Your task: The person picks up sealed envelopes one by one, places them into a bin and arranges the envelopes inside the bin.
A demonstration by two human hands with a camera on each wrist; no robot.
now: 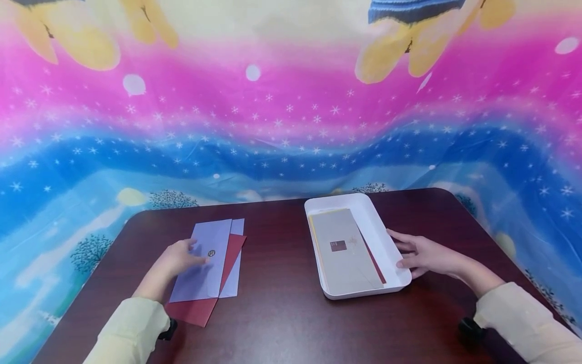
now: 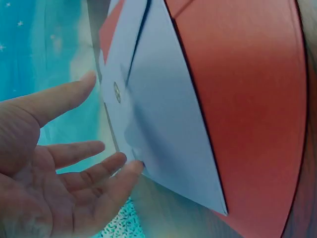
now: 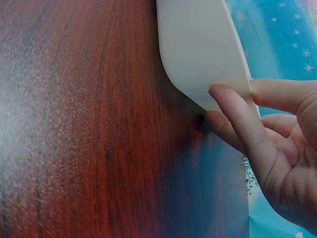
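My left hand (image 1: 179, 259) hovers at the left side of a pale lilac envelope (image 1: 200, 273) with a small round emblem, its fingers spread and nothing held. In the left wrist view the fingertips come close to the envelope's edge; whether they touch it I cannot tell. Beneath it lie a red envelope (image 1: 195, 311) and another lilac envelope (image 1: 235, 283), overlapping at angles. At the right, my right hand (image 1: 423, 255) touches the near right corner of a white tray (image 1: 379, 217) with loosely extended fingers. Inside the tray lies a beige envelope (image 1: 347, 263) with a dark square print.
Yellow and dark red edges show from under the beige envelope. Everything stands on a dark brown wooden table (image 1: 277, 273). A colourful printed cloth (image 1: 282, 121) hangs behind the table's far edge and at both sides.
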